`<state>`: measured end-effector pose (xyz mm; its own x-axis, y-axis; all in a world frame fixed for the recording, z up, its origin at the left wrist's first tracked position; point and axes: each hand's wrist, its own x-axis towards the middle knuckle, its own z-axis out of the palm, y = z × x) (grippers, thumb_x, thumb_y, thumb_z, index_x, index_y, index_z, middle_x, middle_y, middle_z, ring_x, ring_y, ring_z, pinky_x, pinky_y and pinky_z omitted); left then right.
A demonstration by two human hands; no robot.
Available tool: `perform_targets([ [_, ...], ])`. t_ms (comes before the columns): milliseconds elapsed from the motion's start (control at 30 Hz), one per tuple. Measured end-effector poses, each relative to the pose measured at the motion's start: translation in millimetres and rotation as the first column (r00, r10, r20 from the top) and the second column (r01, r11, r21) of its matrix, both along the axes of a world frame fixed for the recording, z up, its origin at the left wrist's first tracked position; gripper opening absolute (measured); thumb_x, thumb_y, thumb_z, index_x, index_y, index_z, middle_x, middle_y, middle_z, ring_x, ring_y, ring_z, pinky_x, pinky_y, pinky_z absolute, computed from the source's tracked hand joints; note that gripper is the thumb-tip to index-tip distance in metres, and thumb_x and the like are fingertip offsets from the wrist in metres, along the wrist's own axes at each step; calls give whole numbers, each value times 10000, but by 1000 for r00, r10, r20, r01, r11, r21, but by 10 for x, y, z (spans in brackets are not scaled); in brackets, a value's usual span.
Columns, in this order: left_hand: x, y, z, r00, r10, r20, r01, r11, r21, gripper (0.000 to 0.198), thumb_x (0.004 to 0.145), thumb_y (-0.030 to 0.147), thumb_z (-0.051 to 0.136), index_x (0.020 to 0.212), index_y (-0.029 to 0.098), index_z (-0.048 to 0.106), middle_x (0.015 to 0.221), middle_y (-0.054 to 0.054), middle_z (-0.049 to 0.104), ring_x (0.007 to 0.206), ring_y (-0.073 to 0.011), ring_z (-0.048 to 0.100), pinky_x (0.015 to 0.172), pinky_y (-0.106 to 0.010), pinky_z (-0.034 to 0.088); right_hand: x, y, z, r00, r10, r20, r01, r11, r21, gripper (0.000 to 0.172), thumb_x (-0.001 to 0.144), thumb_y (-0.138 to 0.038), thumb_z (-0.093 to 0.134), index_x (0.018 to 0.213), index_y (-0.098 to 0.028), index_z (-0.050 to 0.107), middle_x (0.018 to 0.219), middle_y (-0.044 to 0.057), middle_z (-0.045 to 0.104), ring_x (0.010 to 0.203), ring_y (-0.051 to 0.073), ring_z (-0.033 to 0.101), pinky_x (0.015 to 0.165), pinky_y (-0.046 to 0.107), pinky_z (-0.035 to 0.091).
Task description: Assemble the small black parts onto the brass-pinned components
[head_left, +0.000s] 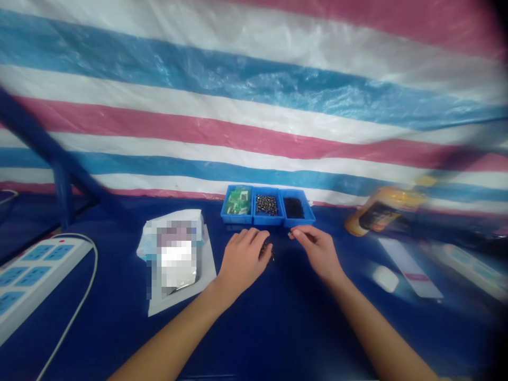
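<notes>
My left hand (244,256) is curled over the blue table, closed around several small dark and brass-coloured metal pieces (272,254) that show at the thumb and fingertips. Across from it, my right hand (319,248) pinches a small greenish piece (291,234) between thumb and forefinger; its exact kind is too small to tell. Just beyond both hands stand three joined blue bins. Green and white parts fill the left bin (237,219), shiny brass and dark metal pieces the middle bin (269,219), and fine black pieces the right bin (300,220).
To the left, a plastic bag (190,219) lies on a white sheet (210,267), partly pixelated. A power strip (43,264) with a white cable is at far left. On the right are a bottle (377,211), a white case (386,278) and a flat white box (408,267).
</notes>
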<state>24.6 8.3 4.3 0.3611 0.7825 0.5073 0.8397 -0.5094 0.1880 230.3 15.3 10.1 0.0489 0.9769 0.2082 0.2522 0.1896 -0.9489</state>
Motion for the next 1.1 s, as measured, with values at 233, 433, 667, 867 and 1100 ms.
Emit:
perform_targets([
  [233,26,-89,-93,926,-213,313,215,976,29,131,965,266,554,1054,220,638,946,-28,711,851,-171,650,794,-327,505,-228,-116,-28,941,227,-251,-270,951,-153,267,877,-432,660,829,-170,684,759,12,663,691,131,565,667,260,436],
  [433,5,-85,-79,873,-165,460,203,978,-35,141,927,289,625,1049,229,662,972,-19,722,873,-162,663,813,-313,524,-230,-127,-49,950,227,-214,-258,956,-135,224,872,-391,673,837,-170,693,726,-3,637,690,129,559,698,267,449],
  [667,14,-86,-80,818,-208,536,250,968,-6,84,923,217,626,975,234,690,915,6,740,832,-132,683,778,-265,536,-238,-106,-74,948,230,-221,-268,950,-159,198,820,-372,730,886,-185,740,753,8,680,713,145,597,710,289,481],
  [867,7,-92,-57,773,-227,592,263,964,26,39,900,203,653,898,229,682,892,16,739,814,-122,690,770,-247,538,-237,-110,-72,934,268,-234,-305,942,-139,178,821,-360,734,890,-195,742,771,13,682,709,145,591,707,298,474],
  [1100,-9,-133,-34,804,-138,578,209,976,-58,127,894,218,636,1019,226,660,908,-2,713,772,-126,652,744,-268,520,-185,-104,-60,712,214,-669,-465,858,-220,176,795,-327,780,884,-204,691,841,0,637,658,93,526,645,251,422],
])
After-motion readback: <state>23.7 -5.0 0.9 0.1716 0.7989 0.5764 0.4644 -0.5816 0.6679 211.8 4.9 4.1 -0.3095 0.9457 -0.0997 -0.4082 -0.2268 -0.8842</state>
